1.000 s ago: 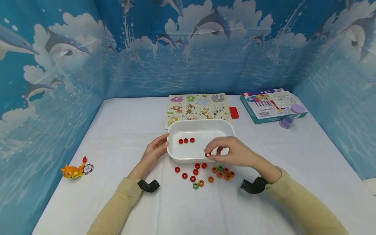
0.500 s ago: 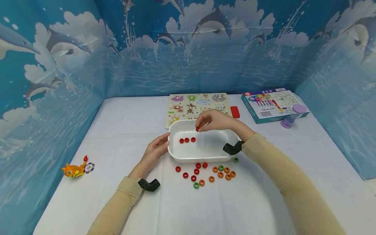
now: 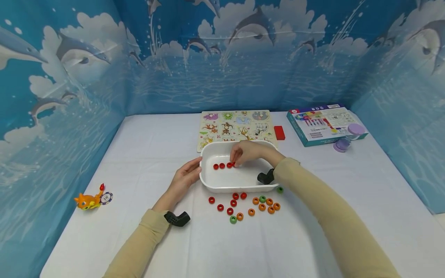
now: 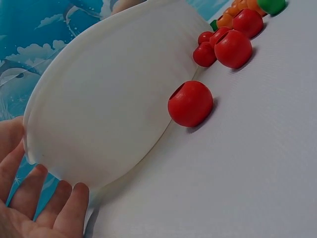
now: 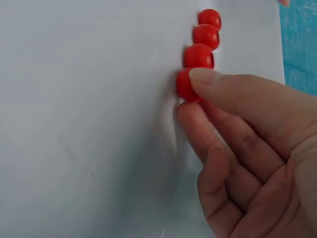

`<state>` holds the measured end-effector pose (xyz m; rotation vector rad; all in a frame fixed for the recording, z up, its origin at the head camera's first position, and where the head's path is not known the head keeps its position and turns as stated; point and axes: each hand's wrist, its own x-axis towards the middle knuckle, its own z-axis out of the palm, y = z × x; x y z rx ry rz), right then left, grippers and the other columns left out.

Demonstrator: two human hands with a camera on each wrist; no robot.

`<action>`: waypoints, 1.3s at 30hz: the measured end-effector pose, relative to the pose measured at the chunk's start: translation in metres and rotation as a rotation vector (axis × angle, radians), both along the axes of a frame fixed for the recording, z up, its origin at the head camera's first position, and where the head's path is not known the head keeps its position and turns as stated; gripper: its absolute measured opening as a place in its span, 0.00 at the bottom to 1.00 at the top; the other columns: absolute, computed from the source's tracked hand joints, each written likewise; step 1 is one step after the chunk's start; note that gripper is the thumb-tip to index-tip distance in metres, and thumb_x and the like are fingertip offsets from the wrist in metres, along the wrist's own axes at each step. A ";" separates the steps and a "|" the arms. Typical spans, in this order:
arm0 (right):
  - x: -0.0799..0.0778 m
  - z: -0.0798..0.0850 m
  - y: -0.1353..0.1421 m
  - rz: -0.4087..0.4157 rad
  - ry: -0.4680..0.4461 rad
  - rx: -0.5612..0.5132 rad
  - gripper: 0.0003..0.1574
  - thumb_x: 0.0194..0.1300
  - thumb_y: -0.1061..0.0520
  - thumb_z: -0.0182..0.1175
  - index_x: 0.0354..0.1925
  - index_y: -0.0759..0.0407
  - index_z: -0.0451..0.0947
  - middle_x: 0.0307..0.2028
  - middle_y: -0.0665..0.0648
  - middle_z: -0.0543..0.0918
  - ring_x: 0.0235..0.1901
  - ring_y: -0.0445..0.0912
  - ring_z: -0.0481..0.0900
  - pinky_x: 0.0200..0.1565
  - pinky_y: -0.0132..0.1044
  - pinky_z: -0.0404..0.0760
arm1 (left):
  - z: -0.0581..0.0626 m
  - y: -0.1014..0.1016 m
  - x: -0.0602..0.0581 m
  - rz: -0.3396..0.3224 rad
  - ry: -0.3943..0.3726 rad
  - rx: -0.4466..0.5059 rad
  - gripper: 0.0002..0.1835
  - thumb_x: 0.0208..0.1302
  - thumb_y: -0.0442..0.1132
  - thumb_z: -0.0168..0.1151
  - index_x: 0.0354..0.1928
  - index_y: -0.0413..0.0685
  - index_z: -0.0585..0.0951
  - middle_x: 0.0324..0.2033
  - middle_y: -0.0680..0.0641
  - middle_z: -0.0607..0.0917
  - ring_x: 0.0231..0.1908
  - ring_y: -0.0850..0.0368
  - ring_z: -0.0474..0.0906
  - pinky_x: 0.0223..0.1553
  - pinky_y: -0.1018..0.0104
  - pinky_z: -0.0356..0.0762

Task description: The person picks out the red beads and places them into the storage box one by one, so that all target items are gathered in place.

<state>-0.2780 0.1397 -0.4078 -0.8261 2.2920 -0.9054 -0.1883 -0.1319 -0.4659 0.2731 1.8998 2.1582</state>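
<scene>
Inside the white tray [image 3: 215,185], my right hand [image 3: 246,151] pinches a red bead [image 5: 185,85] between thumb and fingers. That bead sits at the near end of a row with three other red beads [image 3: 222,166]. In the right wrist view the row runs away from the thumb along the tray floor. My left hand [image 3: 183,175] rests against the tray's left end, and its fingers [image 4: 74,208] touch the outer wall and rim in the left wrist view. In front of the tray lie several loose red beads [image 3: 230,211], orange beads [image 3: 262,207] and green beads [image 3: 233,219].
Behind the tray lies an animal puzzle board [image 3: 240,125], with a red block [image 3: 279,133] beside it. A toy box [image 3: 326,123] and a purple-lidded jar [image 3: 342,144] stand at the back right. An orange toy [image 3: 88,201] and a poker chip [image 3: 106,198] are at the left.
My right hand has carried the red bead from the tray's front edge over to its back and down to the end of the row. The left hand has stayed on the tray.
</scene>
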 end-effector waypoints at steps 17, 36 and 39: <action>0.036 0.061 0.019 -0.027 0.137 -0.074 0.17 0.54 0.58 0.63 0.44 0.59 0.77 0.42 0.56 0.79 0.42 0.44 0.77 0.42 0.38 0.78 | -0.003 0.002 0.000 0.013 0.024 0.015 0.28 0.56 0.49 0.61 0.59 0.52 0.69 0.59 0.47 0.68 0.58 0.55 0.65 0.52 0.66 0.70; 0.166 0.012 0.037 -0.140 0.304 -0.353 0.13 0.54 0.59 0.63 0.41 0.53 0.79 0.36 0.49 0.82 0.32 0.38 0.76 0.31 0.31 0.79 | -0.002 0.002 0.000 0.024 0.010 0.029 0.27 0.57 0.46 0.61 0.59 0.52 0.69 0.59 0.47 0.68 0.57 0.54 0.66 0.52 0.65 0.70; 0.174 -0.005 0.034 -0.141 0.358 -0.360 0.14 0.53 0.61 0.65 0.41 0.53 0.79 0.37 0.48 0.82 0.28 0.37 0.75 0.28 0.30 0.78 | -0.002 0.002 0.000 0.021 0.016 0.033 0.27 0.57 0.45 0.61 0.59 0.51 0.69 0.59 0.46 0.68 0.57 0.54 0.66 0.52 0.65 0.70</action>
